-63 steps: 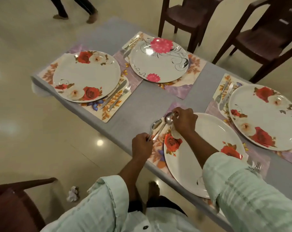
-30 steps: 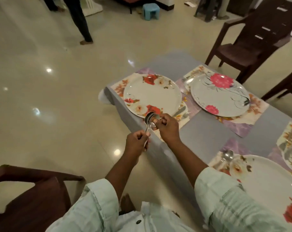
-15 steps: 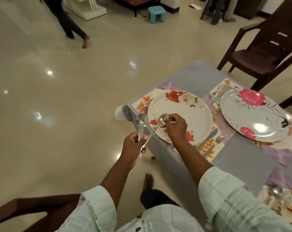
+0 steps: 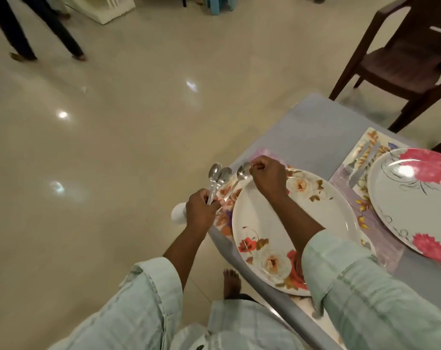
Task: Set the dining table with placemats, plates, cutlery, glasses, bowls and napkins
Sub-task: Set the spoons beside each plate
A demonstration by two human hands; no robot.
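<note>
Pale mint-green shirt with faint checks, long sleeves rolled above the wrists, dark button at front, bare foot

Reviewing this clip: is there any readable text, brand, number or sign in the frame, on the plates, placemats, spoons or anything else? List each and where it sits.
None: no readable text anywhere.
The rose plate, pink-flower plate and placemat carry only floral prints.
Any stamp on the spoons in the left hand or the spoon pinched by the right hand is too small and blurred to read.

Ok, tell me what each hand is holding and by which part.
Left hand grips two spoons by their handles, bowls up. Right hand pinches a third spoon at its bowl end.
</note>
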